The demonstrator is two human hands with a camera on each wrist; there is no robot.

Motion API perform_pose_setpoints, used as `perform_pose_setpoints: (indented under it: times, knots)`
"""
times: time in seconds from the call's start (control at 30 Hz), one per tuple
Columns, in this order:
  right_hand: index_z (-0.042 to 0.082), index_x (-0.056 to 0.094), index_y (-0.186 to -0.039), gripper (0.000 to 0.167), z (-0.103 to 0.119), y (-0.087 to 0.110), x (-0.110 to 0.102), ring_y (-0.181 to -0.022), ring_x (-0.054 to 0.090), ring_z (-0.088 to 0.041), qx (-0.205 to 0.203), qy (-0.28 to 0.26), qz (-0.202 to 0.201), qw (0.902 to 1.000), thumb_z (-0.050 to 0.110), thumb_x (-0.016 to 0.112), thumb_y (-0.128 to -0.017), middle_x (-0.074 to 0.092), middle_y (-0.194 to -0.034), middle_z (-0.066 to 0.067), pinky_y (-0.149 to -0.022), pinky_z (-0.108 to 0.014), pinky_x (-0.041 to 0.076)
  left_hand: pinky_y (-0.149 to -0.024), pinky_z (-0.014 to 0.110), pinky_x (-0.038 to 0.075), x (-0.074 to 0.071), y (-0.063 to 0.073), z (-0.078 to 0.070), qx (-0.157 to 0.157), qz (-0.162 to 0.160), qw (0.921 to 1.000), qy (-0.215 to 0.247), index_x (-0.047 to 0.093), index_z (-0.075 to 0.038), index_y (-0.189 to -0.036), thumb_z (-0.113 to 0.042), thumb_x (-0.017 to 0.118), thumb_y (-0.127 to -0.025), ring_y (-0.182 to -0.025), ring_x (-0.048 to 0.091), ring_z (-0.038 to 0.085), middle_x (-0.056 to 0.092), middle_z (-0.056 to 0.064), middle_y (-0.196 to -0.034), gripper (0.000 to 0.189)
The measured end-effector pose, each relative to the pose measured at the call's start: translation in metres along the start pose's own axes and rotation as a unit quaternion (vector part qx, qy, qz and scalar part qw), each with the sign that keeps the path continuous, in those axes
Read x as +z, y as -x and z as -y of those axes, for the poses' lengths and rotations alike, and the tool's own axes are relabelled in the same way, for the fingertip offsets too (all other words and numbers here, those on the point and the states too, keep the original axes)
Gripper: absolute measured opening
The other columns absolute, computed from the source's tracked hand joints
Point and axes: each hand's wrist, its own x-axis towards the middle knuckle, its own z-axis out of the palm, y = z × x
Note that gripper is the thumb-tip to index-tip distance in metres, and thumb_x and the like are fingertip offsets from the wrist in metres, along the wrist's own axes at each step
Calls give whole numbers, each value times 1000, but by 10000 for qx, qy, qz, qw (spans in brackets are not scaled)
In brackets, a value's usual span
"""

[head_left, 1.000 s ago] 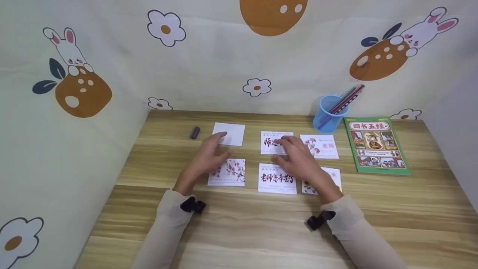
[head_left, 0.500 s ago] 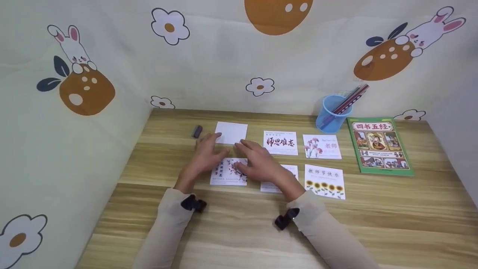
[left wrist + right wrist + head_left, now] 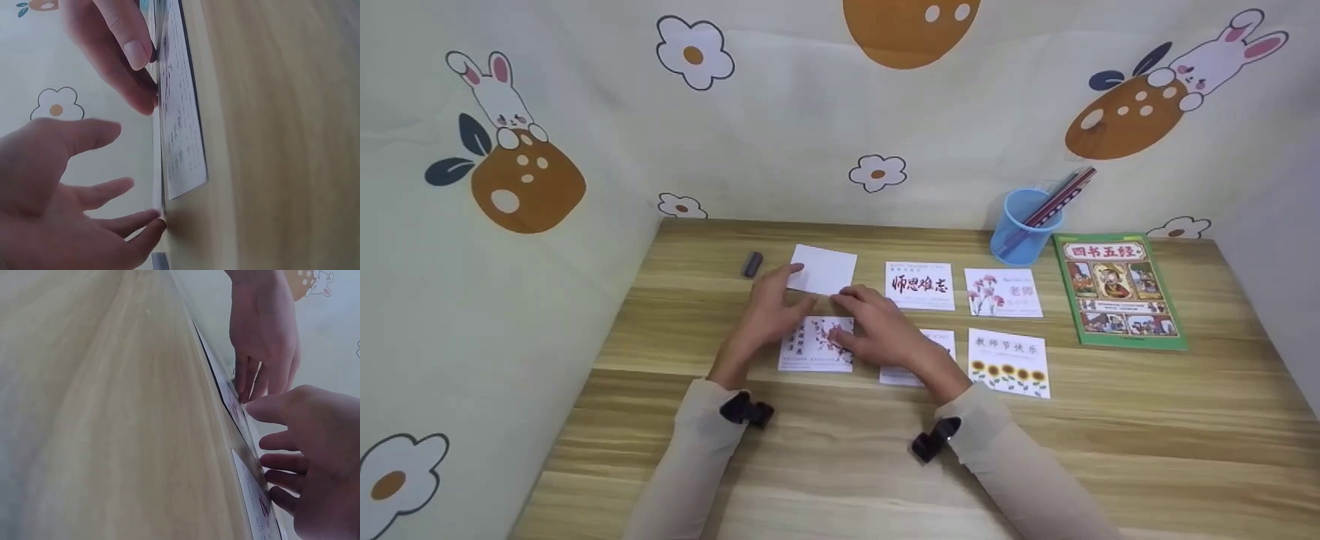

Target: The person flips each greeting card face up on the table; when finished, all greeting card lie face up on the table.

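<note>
A blank white card (image 3: pixel 829 268) lies flat at the back left of the wooden table. In the head view, my left hand (image 3: pixel 771 309) touches its left edge with relaxed fingers. Fingertips of my right hand (image 3: pixel 881 324) are at the card's front right corner; whether they press on it is hard to tell. Below both hands lies a card with plum blossom (image 3: pixel 814 356), partly covered by the right hand. The left wrist view shows my left hand (image 3: pixel 73 197) with spread fingers. In the right wrist view, the fingers of my right hand (image 3: pixel 315 461) are extended, none curled round anything.
To the right lie a card with red writing (image 3: pixel 921 286), a carnation card (image 3: pixel 1005 292), a sunflower card (image 3: pixel 1009 364) and a half-hidden card (image 3: pixel 900 375). A blue pen cup (image 3: pixel 1024 232), a green-bordered book (image 3: pixel 1119 291) and a small dark eraser-like block (image 3: pixel 751 264) stand around them.
My right hand has moved left from above the right-hand cards to the blank card. The blank card has turned slightly clockwise. My left hand has barely moved.
</note>
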Motion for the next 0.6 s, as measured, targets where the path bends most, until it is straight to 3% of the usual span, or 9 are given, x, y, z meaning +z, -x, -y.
perform_pose_setpoints:
  times: [0.07,0.17,0.27,0.4,0.6]
  knots:
    - [4,55,-157,64,-1,0,0,-150,50,-34,-24,-76,-16,10000,36,70,-105,55,-158,-16,-128,-54,39,-126,52,44,0,-2,0,136,-460,9976,490,53,-2,-155,-15,72,-102,-148,53,41,54,24,-159,57]
    - [4,55,-157,63,-2,-1,-1,-150,51,-33,-58,-196,-13,9998,36,69,-104,56,-157,-15,-128,-53,39,-111,47,58,-1,-5,-1,376,-1118,9847,1286,58,-2,-148,-4,72,-99,-128,70,39,63,21,-145,51]
    - [5,55,-157,62,-3,-1,-2,-152,50,-33,-113,-351,-34,9993,36,69,-105,57,-158,-15,-129,-52,38,-104,43,63,-3,-6,-4,401,-1436,9735,1733,55,-6,-150,-1,73,-98,-118,75,34,67,15,-136,56]
    - [5,51,-159,62,-3,-2,-2,-154,48,-32,-150,-744,-159,9970,32,69,-106,56,-160,-14,-131,-48,36,-102,42,63,-2,-6,-7,439,-1446,9677,2017,47,-8,-156,0,74,-97,-114,76,32,65,14,-136,64]
    - [20,31,-172,76,0,-3,-5,-150,54,-28,-258,-1693,-492,9840,23,69,-106,48,-166,-10,-124,-45,47,-103,44,63,4,-4,-14,886,-810,9639,2377,45,-9,-159,-10,74,-102,-114,75,33,65,17,-140,64]
